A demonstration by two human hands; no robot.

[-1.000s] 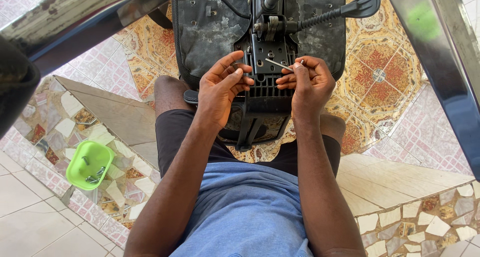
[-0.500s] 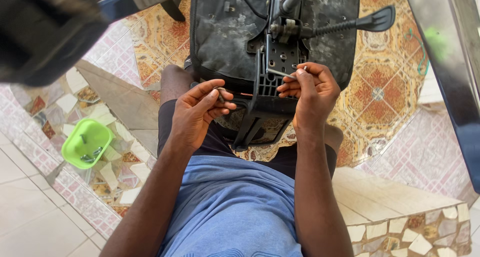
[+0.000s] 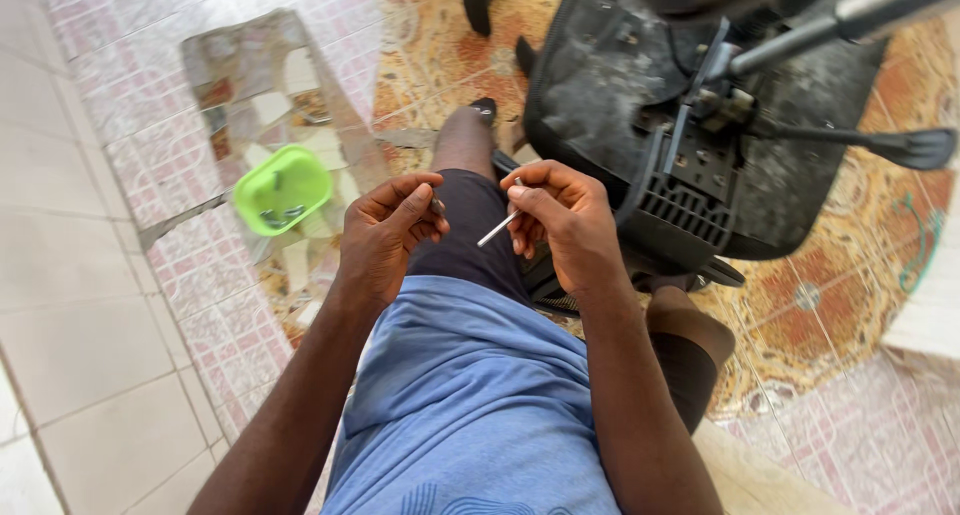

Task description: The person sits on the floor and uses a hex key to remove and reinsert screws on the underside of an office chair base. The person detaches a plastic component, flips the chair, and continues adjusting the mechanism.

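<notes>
While the head camera looks down over a blue shirt (image 3: 470, 405) and dark shorts (image 3: 470, 225), both hands hover above the person's lap. The right hand (image 3: 565, 220) is curled, its thumb and fingertips pinching one end of a thin silver metal pin (image 3: 497, 229), which slants down to the left into the gap between the hands. The left hand (image 3: 385, 235) is loosely closed, thumb pressed to forefinger on something small and dark that is too tiny to tell. Just beyond the right hand lies an upturned black office chair base (image 3: 700, 145) with its lever (image 3: 870, 143) sticking out to the right. To the left, on the tiled floor (image 3: 90, 275), sits a green plastic tray (image 3: 282, 190) holding small parts.
</notes>
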